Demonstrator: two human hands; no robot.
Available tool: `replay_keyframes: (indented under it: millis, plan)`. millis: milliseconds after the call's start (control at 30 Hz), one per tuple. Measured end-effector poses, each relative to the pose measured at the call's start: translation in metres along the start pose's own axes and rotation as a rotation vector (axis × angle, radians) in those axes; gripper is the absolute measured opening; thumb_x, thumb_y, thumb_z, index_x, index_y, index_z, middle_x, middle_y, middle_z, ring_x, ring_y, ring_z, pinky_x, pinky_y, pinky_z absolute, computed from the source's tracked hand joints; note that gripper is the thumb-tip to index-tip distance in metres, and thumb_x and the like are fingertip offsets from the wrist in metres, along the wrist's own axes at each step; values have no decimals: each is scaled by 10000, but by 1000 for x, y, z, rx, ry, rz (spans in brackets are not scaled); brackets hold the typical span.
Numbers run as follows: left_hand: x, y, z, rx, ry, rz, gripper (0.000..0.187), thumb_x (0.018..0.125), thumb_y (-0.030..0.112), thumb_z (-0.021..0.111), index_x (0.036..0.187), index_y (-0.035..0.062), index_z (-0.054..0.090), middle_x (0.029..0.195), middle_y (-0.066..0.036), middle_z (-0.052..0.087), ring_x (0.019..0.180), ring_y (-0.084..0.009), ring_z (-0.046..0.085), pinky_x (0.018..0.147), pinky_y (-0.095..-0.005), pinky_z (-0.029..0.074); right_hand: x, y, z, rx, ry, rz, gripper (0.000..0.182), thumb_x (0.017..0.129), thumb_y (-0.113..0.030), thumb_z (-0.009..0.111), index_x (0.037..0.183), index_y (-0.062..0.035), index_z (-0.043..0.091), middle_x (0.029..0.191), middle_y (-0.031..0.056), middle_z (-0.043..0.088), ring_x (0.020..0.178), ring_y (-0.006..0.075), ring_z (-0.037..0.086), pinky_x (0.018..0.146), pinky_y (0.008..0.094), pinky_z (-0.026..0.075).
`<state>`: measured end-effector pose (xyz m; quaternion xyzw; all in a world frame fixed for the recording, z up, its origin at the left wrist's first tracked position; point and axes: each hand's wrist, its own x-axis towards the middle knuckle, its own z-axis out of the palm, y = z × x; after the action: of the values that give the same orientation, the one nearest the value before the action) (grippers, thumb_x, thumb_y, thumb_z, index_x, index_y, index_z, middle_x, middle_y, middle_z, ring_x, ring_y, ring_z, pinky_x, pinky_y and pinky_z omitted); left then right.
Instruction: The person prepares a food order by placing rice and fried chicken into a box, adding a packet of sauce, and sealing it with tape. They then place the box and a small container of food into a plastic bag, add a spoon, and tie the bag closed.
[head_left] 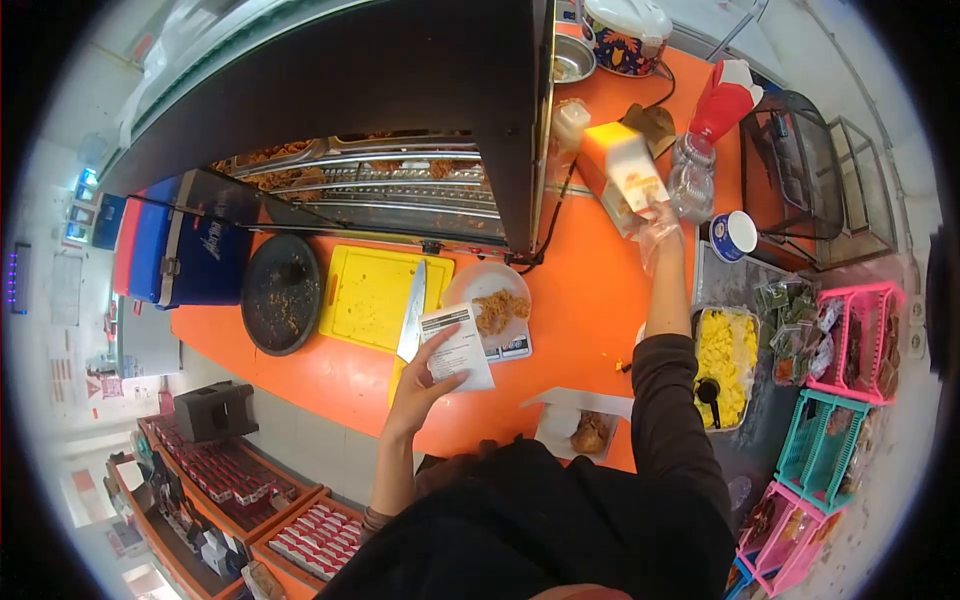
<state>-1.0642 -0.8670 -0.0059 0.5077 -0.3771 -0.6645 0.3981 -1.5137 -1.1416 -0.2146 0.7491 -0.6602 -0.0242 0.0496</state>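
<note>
A thin white paper slip with black print [462,352] is held in the left hand [412,392]. The fingers are half open in a curve, with the thumb and one finger on the slip. How the slip is held from behind cannot be told. The slip is over the near edge of a round white dish [460,286] and a flat scale [514,347]. Crumbly brown food [499,311] can be seen in the dish.

A yellow and white folded card box [628,165] is held in the right hand [657,228], which is covered by a thin clear plastic glove. The fingers are bent in around the near end of the box, almost closed. The box is a bit blurred, and is held up at the far right part of the bright orange table [560,345], near some clear plastic tubs [690,192].

To the left of the dish, a long shiny knife [413,312] is laid partly on a flat yellow plastic board [368,292]. Beside the board is a big round black tray [283,290] with crumbs on it. Close to the body, a lump of brown food [590,434] is seen in an open white card box [560,428].
</note>
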Motion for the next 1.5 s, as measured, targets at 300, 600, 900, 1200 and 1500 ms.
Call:
replay_keyframes:
  millis: [300,600,900,1200,1500]
  plan:
    - [2,-24,-9,-112,-203,-267,642,1011,474,264,1239,-46,564,1290,-136,548,1158,-231,544,984,-388,437,-107,-32,-115,1566,-32,-423,367,923,-196,491,1287,-166,527,1423,106,426,1272,244,445,1031,361,375]
    - [-7,-38,-51,-187,-264,-455,463,913,378,604,1052,-63,628,985,-144,675,842,-184,663,733,-293,544,-172,-246,-223,1141,268,-809,269,928,-278,482,1065,-120,652,1294,139,518,1227,296,464,1041,434,334]
    - [-52,-88,-207,-226,430,111,498,975,408,493,1080,-68,597,943,-94,666,758,-152,645,609,-272,519,-216,-370,-28,1584,44,909,340,899,-341,581,958,-17,495,764,108,584,577,170,562,468,330,433]
    - [-20,-135,-211,-309,249,90,507,990,507,377,1206,74,525,1044,-50,618,887,-126,605,659,-281,472,-235,-445,-151,1719,158,791,440,883,-89,509,1304,-97,380,816,107,603,541,169,553,456,316,468]
    - [-9,-101,-174,-449,127,127,461,998,468,395,1106,42,533,894,-42,586,751,-111,571,560,-265,464,-264,-488,-206,1397,576,163,569,894,-6,471,1426,-78,283,1210,168,505,1090,270,550,945,393,464]
